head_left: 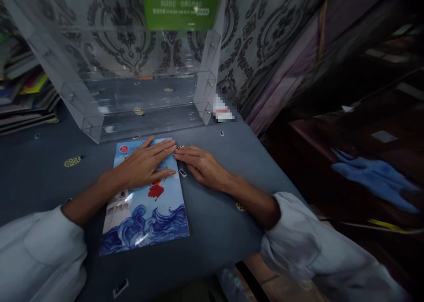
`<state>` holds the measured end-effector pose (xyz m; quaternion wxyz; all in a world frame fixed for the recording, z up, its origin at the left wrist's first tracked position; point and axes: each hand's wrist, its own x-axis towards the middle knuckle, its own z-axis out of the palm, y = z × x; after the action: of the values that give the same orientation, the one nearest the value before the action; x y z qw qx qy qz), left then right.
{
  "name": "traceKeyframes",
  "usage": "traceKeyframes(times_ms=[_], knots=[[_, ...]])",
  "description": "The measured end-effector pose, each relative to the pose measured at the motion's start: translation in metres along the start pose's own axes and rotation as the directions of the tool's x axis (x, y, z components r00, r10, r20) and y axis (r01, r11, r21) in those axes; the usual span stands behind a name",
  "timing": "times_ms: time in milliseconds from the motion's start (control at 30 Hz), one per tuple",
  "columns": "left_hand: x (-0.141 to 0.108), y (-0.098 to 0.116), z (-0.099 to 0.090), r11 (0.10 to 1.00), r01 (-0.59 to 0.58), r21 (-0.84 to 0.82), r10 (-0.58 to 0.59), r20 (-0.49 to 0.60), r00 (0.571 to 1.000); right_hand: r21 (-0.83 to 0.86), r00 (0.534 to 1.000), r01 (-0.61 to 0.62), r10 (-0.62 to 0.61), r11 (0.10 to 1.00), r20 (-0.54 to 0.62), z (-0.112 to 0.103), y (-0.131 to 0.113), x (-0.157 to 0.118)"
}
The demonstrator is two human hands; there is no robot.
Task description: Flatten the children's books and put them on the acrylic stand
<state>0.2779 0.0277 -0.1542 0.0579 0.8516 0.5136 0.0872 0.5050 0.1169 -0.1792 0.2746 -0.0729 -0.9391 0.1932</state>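
Note:
A book (165,220) with a blue wave picture and a small red figure on its cover lies flat on the grey-blue tabletop (218,224). Across its upper part rests my left hand (144,163), fingers stretched out to the right and thumb apart, palm down. Just right of the book is my right hand (207,167), low over the table, its fingertips at the book's right edge and close to my left fingertips. Its fingers point left and lie nearly together, with nothing seen between them.
A clear acrylic rack (79,101) stands behind the book, a green label (182,10) at its top. Stacked books (29,99) are at the far left. Beyond the table's right edge, a blue cloth (374,174) lies on a dark reddish surface.

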Motion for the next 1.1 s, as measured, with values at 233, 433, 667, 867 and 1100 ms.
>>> traceKeyframes(times_ms=[233,433,667,867,1100], knots=[[-0.002,0.001,-0.001,1.000,-0.009,0.011,0.009,0.006,1.000,-0.043,0.998,0.063,-0.063,0.997,-0.005,-0.001,-0.008,0.001],[-0.002,-0.002,0.001,0.999,-0.048,0.000,0.048,-0.006,0.999,-0.104,0.998,0.066,-0.063,0.992,0.026,-0.001,-0.013,-0.002],[-0.004,0.001,-0.001,0.999,-0.048,0.000,0.048,-0.003,0.999,-0.144,0.997,0.074,-0.068,0.987,0.047,-0.002,-0.016,-0.008],[-0.007,0.006,-0.006,0.998,-0.058,-0.010,0.058,0.035,0.998,-0.122,0.994,0.105,-0.102,0.987,0.036,0.000,-0.018,-0.012],[-0.009,0.012,-0.004,0.998,-0.058,0.020,0.058,0.032,0.998,-0.131,0.994,0.106,-0.102,0.986,0.039,0.001,-0.024,-0.017]])
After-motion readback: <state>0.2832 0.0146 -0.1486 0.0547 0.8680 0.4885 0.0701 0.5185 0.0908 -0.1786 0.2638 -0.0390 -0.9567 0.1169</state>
